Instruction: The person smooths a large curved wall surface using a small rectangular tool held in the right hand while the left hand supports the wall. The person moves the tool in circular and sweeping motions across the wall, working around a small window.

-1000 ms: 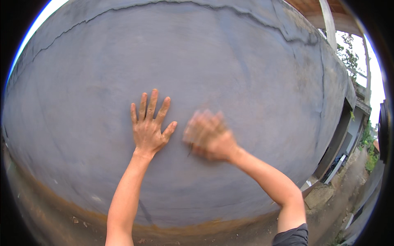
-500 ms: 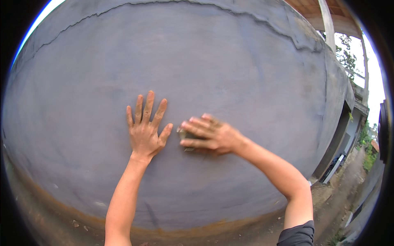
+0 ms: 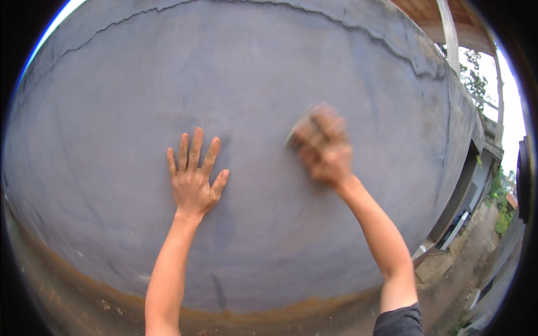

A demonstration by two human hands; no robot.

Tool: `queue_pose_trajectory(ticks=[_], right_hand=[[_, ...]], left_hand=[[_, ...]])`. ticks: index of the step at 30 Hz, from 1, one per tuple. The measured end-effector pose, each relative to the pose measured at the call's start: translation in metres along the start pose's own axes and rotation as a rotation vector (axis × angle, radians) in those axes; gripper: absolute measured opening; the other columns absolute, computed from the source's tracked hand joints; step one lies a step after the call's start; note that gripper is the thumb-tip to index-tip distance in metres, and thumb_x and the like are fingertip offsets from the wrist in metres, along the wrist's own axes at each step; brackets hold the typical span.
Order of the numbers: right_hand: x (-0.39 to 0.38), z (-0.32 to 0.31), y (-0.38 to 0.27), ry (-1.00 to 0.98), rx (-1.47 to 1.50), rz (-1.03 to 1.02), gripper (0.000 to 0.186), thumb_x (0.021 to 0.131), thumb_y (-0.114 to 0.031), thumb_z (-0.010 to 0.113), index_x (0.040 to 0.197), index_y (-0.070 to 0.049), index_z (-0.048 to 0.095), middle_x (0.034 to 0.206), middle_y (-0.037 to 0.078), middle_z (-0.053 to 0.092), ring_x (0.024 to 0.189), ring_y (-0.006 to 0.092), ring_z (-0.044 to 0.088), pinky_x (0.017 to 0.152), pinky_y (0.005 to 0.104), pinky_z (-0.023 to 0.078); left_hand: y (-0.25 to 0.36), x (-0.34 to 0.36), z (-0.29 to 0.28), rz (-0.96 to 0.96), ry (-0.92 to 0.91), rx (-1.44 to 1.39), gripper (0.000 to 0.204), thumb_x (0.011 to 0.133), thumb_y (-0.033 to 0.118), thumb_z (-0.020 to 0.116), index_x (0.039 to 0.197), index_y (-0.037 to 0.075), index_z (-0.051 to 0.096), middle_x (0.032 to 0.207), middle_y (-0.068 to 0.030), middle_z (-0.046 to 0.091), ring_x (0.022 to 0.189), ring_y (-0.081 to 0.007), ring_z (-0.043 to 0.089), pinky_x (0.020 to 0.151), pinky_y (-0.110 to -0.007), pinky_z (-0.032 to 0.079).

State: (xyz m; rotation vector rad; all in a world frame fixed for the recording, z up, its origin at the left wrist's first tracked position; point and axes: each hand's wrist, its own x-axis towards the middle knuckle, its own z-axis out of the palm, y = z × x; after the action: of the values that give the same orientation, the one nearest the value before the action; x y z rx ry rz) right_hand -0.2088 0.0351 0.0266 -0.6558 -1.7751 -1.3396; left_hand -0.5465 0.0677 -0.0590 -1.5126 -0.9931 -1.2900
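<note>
My left hand [image 3: 192,186] lies flat on a grey plastered wall [image 3: 258,241], its fingers spread and pointing upward, with nothing in it. To the right and higher up, my right hand [image 3: 328,150] is curled over a thin, flat pad [image 3: 291,134] against the same wall. Only the pad's pale, greenish edge shows past the fingers. Motion blurs that hand, and its palm side is hidden, so the pad's exact kind cannot be made out.
A jagged crack [image 3: 358,28] runs along the wall's upper part. Brownish ground [image 3: 106,319] with small debris borders its base. At the right are a doorway [image 3: 457,196], a post [image 3: 448,33] under a roof, and a dirt path [image 3: 476,246] with plants.
My right hand has swept up and to the right across the wall with the pad, turning its fingers upward. My left hand stays flat on the wall, slightly further left in view.
</note>
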Motion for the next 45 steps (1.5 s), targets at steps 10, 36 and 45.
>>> queue_pose_trajectory(ticks=[10, 36, 45], right_hand=[[-0.148, 0.027, -0.109, -0.402, 0.141, -0.667, 0.057, 0.104, -0.026, 0.061, 0.16, -0.035, 0.051, 0.173, 0.003, 0.038, 0.162, 0.0284, 0.031, 0.136, 0.0518, 0.014], [0.036, 0.048, -0.111, -0.166, 0.086, -0.539, 0.055, 0.098, -0.033, 0.07, 0.152, -0.032, 0.06, 0.17, 0.01, 0.042, 0.161, 0.0313, 0.032, 0.132, 0.0533, 0.026], [-0.063, 0.068, -0.205, -0.358, 0.127, -0.534, 0.053, 0.108, -0.035, 0.059, 0.16, -0.029, 0.051, 0.176, 0.008, 0.032, 0.164, 0.0307, 0.025, 0.135, 0.052, 0.018]], left_hand=[[-0.02, -0.033, 0.009, 0.008, 0.005, -0.027, 0.068, 0.109, 0.067, 0.034, 0.169, 0.036, 0.034, 0.18, -0.0027, 0.024, 0.167, -0.0245, 0.014, 0.135, -0.053, 0.002], [-0.112, 0.017, -0.029, 0.069, 0.024, 0.001, 0.08, 0.098, 0.08, 0.048, 0.166, 0.037, 0.042, 0.179, -0.0022, 0.028, 0.167, -0.0287, 0.016, 0.133, -0.062, 0.011], [-0.117, 0.004, -0.032, -0.056, 0.057, -0.032, 0.077, 0.099, 0.074, 0.051, 0.165, 0.035, 0.044, 0.178, -0.0023, 0.031, 0.165, -0.0282, 0.022, 0.131, -0.063, 0.016]])
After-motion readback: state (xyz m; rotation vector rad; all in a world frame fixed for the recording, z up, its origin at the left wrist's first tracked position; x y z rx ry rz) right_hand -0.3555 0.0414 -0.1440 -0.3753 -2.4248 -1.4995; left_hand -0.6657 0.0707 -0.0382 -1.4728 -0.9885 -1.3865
